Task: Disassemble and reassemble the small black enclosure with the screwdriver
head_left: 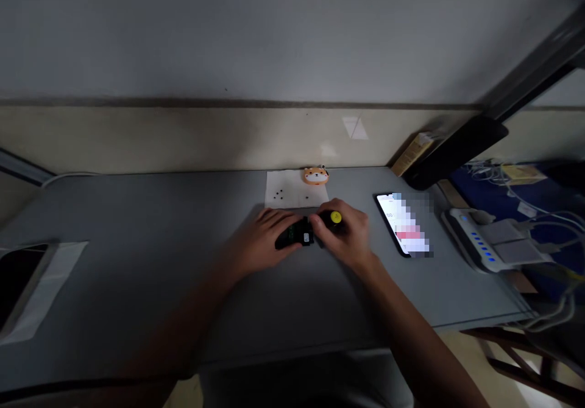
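On the grey desk, my left hand (pixel 272 237) is closed around a small black device (pixel 305 232) with a green-marked part and a white label. My right hand (pixel 348 232), just to its right, grips a screwdriver (pixel 336 217) with a black handle and a yellow end. The fingers of my right hand hide the screwdriver's shaft and tip, and whether it touches the device cannot be seen. Behind my hands lies a white sheet of paper (pixel 292 196). Several tiny dark screws (pixel 278 195) are scattered on it.
An orange animal-faced case (pixel 316 176) sits on the paper's back right corner. A lit phone (pixel 402 225) lies to the right, beside a white power strip (pixel 475 240) with cables. A yellow box (pixel 412 153) leans near the wall. At the far left is a white-edged dark object (pixel 41 280).
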